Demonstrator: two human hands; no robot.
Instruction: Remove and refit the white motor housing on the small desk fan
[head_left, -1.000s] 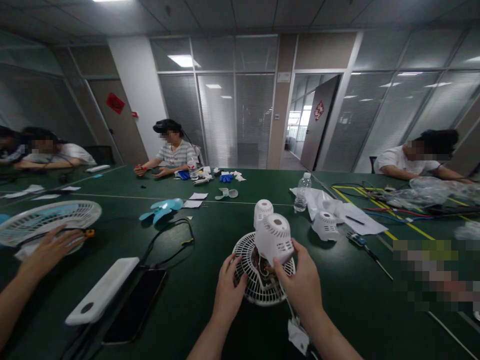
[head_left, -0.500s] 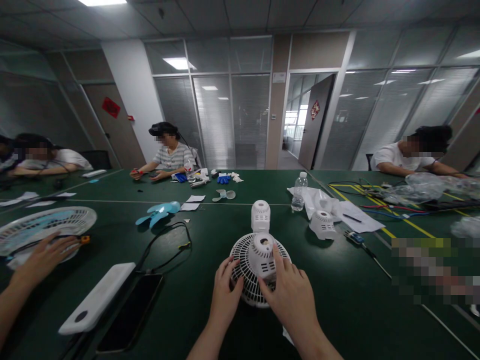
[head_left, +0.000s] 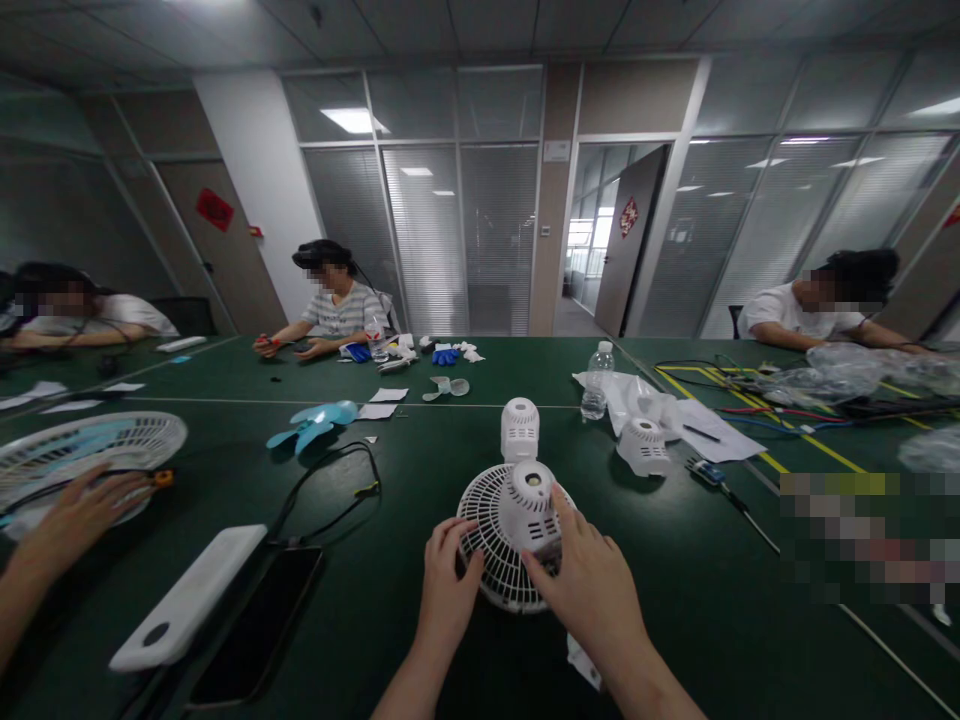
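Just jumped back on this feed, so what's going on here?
The left hand holds the rim of a round white grille, while the right hand has its fingers on a white vented cover over the grille's middle. Another vented piece sits just beyond. At left, someone else's hand is on a larger grille.

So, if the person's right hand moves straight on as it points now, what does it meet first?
The white cover on the grille; the right hand seems to touch it, though depth is unclear.
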